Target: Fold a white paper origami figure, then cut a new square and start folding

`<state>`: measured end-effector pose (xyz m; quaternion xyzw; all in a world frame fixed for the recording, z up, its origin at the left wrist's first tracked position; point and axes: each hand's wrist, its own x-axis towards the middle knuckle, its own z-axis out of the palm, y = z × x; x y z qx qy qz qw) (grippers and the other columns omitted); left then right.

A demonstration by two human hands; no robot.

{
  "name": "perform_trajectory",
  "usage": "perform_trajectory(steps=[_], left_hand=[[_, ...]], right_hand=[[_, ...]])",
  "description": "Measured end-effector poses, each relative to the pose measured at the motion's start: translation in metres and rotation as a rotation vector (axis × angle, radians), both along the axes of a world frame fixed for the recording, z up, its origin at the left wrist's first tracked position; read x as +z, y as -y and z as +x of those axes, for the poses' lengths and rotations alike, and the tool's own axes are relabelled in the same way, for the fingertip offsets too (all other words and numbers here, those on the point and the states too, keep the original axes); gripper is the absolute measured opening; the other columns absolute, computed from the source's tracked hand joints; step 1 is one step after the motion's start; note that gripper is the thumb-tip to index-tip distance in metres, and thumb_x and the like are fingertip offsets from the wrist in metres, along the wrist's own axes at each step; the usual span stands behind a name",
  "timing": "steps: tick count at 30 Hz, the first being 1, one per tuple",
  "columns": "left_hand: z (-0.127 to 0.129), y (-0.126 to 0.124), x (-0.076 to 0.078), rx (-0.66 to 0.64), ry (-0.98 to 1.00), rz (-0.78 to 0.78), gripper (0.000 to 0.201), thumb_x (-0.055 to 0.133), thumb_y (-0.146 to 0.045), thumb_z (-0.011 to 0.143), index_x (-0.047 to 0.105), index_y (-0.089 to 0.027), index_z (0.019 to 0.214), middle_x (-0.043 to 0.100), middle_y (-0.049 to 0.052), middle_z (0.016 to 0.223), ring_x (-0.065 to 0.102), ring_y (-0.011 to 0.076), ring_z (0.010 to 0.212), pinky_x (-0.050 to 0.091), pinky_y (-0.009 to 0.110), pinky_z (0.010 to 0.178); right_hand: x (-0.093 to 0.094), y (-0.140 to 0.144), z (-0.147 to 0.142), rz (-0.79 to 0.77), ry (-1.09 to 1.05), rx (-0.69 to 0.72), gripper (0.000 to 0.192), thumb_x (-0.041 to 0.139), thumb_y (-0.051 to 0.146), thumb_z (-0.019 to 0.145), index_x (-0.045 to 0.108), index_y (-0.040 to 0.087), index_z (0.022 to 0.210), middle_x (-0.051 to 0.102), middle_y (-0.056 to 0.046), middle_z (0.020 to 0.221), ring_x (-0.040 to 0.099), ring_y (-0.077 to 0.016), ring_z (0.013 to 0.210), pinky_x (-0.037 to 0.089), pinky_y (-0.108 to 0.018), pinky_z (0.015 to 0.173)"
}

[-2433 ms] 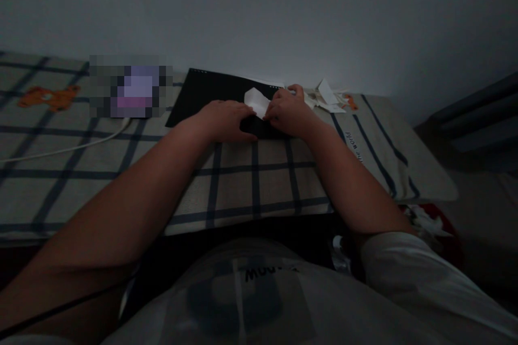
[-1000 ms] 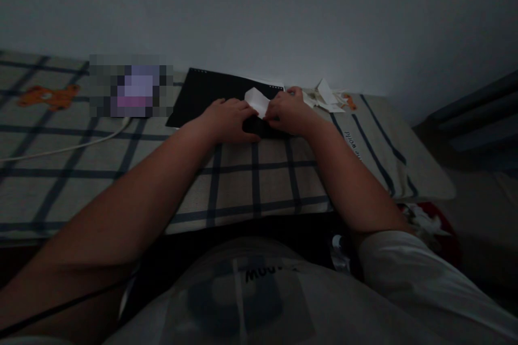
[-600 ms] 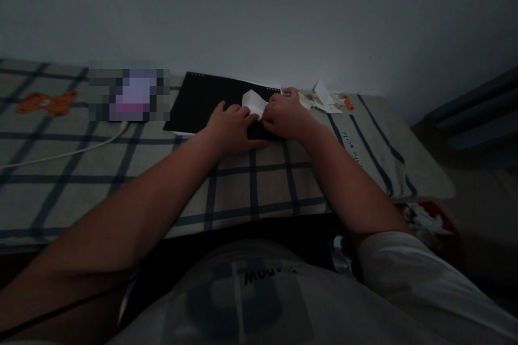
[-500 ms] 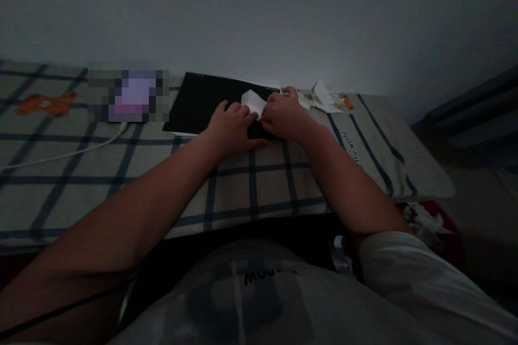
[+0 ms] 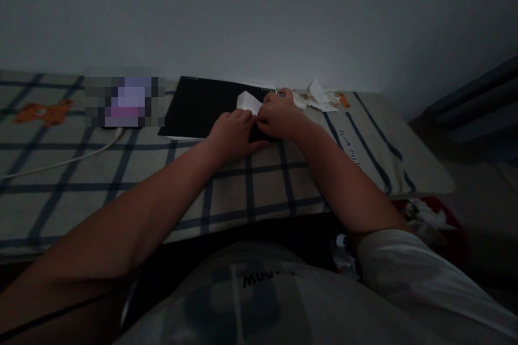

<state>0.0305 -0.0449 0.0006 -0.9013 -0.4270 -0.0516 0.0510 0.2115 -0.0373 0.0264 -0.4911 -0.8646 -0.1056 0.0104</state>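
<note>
On the black spiral-bound notebook (image 5: 198, 107) atop the checked bedcover (image 5: 251, 183) | I see a small folded white paper (image 5: 246, 102) | left hand (image 5: 232, 132) pressed flat beside it | right hand (image 5: 279, 118) pinching its edge | paper scraps (image 5: 315, 97) beyond.

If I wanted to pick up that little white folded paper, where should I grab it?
Probably by the free raised corner of the white folded paper, coming from the far left side. That end stands up off the black notebook and is bare, while the left hand and right hand cover its near edge.
</note>
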Motion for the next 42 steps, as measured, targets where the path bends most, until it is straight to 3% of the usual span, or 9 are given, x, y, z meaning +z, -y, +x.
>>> perform_trajectory(steps=[6, 16, 21, 27, 42], left_hand=[[-0.004, -0.003, 0.002, -0.006, -0.02, -0.006, 0.076, 0.048, -0.074, 0.104, 0.059, -0.019, 0.154, 0.065, 0.017, 0.148, 0.055, 0.0378, 0.138, 0.041, 0.047, 0.109], [0.005, 0.004, -0.004, 0.052, 0.048, 0.018, 0.075, 0.044, -0.076, 0.102, 0.067, -0.017, 0.143, 0.068, 0.021, 0.14, 0.058, 0.0425, 0.133, 0.04, 0.051, 0.107], [0.009, 0.006, -0.003, 0.052, 0.06, 0.016, 0.078, 0.043, -0.076, 0.103, 0.068, -0.012, 0.14, 0.068, 0.023, 0.137, 0.059, 0.0433, 0.13, 0.04, 0.052, 0.106], [0.006, 0.007, -0.005, 0.056, 0.086, 0.028, 0.075, 0.045, -0.074, 0.103, 0.067, -0.016, 0.143, 0.069, 0.022, 0.14, 0.058, 0.0427, 0.133, 0.04, 0.054, 0.107], [0.007, 0.012, -0.003, 0.143, 0.031, 0.011, 0.083, 0.043, -0.077, 0.102, 0.058, -0.018, 0.159, 0.06, 0.026, 0.155, 0.052, 0.0473, 0.145, 0.041, 0.054, 0.11]], right_hand=[[-0.001, 0.001, -0.003, 0.039, -0.004, -0.039, 0.042, 0.047, 0.028, 0.103, 0.084, 0.011, 0.114, 0.076, -0.019, 0.112, 0.053, -0.0361, 0.123, 0.023, -0.065, 0.116], [-0.007, 0.002, -0.01, 0.066, 0.012, -0.049, 0.039, 0.05, 0.029, 0.102, 0.086, 0.015, 0.109, 0.078, -0.019, 0.105, 0.054, -0.04, 0.123, 0.021, -0.071, 0.118], [-0.008, 0.002, -0.01, 0.056, 0.004, -0.059, 0.041, 0.05, 0.03, 0.102, 0.085, 0.015, 0.114, 0.08, -0.018, 0.107, 0.057, -0.0385, 0.12, 0.021, -0.069, 0.119], [-0.008, 0.004, -0.011, 0.045, 0.024, -0.117, 0.043, 0.045, 0.027, 0.104, 0.085, 0.016, 0.111, 0.081, -0.017, 0.11, 0.059, -0.0348, 0.12, 0.023, -0.065, 0.118], [-0.006, 0.009, -0.014, 0.038, 0.034, -0.101, 0.037, 0.05, 0.024, 0.102, 0.085, 0.018, 0.112, 0.08, -0.017, 0.113, 0.058, -0.0358, 0.121, 0.023, -0.065, 0.119]])
